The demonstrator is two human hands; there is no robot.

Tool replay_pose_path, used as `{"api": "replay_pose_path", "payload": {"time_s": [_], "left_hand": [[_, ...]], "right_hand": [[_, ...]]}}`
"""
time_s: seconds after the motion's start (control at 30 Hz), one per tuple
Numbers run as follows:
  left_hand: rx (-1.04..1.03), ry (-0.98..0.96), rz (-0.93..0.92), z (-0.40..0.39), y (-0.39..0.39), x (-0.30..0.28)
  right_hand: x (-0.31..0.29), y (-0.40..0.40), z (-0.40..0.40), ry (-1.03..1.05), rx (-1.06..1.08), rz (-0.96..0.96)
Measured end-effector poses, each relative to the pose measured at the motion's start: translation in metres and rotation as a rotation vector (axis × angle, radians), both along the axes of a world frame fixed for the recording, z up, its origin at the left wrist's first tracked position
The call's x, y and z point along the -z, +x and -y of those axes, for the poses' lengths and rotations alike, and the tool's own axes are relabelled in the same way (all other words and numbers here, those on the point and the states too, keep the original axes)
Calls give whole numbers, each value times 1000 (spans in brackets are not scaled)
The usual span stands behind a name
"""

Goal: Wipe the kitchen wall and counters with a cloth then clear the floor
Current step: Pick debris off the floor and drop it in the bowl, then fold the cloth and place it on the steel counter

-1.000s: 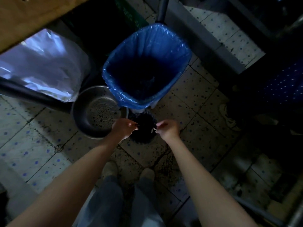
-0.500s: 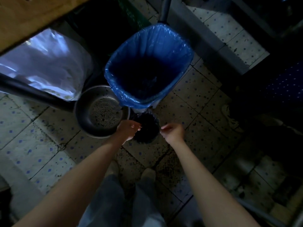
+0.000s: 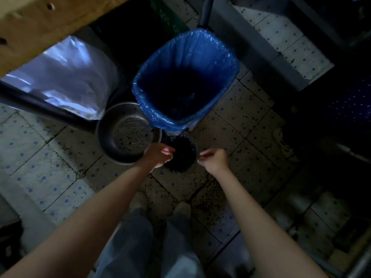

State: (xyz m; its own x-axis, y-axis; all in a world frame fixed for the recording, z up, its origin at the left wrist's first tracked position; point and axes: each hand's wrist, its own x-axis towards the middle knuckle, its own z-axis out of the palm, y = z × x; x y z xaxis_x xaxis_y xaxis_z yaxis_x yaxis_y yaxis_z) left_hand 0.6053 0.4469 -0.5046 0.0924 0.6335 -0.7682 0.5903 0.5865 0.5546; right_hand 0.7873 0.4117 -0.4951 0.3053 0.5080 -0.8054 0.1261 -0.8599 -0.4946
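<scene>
A dark, round, crinkled object (image 3: 179, 155), perhaps a black bag, sits low over the dirty tiled floor (image 3: 50, 173) just in front of a bin with a blue liner (image 3: 186, 81). My left hand (image 3: 158, 155) is at its left rim with fingers pinched together. To its right, my right hand (image 3: 213, 160) has its fingers curled, a small gap from the rim. The light is too dim to tell whether either hand grips the dark object. No cloth is in view.
A perforated metal bowl (image 3: 124, 135) stands on the floor left of the bin. Behind it are a clear plastic bag (image 3: 66, 77), a dark table leg (image 3: 40, 105) and a wooden tabletop (image 3: 40, 23). A shoe (image 3: 284, 145) lies at the right. My feet (image 3: 160, 205) are below.
Both hands have drifted slightly up and apart; the right hand has pulled a little to the right, away from the dark object. The view has shifted slightly.
</scene>
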Motion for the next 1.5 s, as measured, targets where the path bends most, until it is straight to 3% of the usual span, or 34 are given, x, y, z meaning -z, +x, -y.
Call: {"api": "replay_pose_path", "payload": {"time_s": [0.33,0.6,0.9,1.07,1.2,1.5], "left_hand": [[43,103,-11,33,-24,-95],[135,276,-194,86,-60,-168],[49,298,-390,134,-122,-213],[-23,323,-493,175,-174,-230],[-94,326,-585,213,-221,-243],[-233,378,-915,281,-326,-304]], "right_hand": [[-96,-4,13,131,-468,63],[-174,-27,28,221,-865,109],[-210,-84,37,283,-1460,362],[-228,-144,52,428,-1669,407],[-249,-198,69,661,-1711,375],[-303,-341,89,989,-1948,472]]}}
